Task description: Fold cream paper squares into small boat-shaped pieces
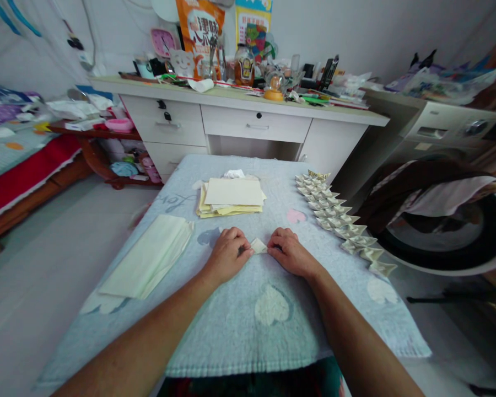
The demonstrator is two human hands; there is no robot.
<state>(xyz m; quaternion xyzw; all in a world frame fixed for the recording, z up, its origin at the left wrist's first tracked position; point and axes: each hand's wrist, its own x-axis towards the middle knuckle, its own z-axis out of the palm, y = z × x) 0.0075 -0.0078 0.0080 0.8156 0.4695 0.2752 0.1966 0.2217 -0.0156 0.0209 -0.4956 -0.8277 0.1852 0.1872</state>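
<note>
- Small folded cream paper piece (258,246) between the hands
- Left hand (228,252): curled, pinching its nine o'clock edge
- Right hand (290,251): likewise, at three o'clock
- Yellowish rectangular paper stack (233,193): eleven o'clock

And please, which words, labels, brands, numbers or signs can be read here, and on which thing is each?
"津味": orange bag; its other characters are unclear.
Yellow-and-blue packet: characters too small and blurred.
Jar: label too blurred.
Pink clock: dial marks too small.
Washing machine: panel marks too small.
Tablecloth: letter-like marks, unclear.
Folded paper: no readable text.
</note>
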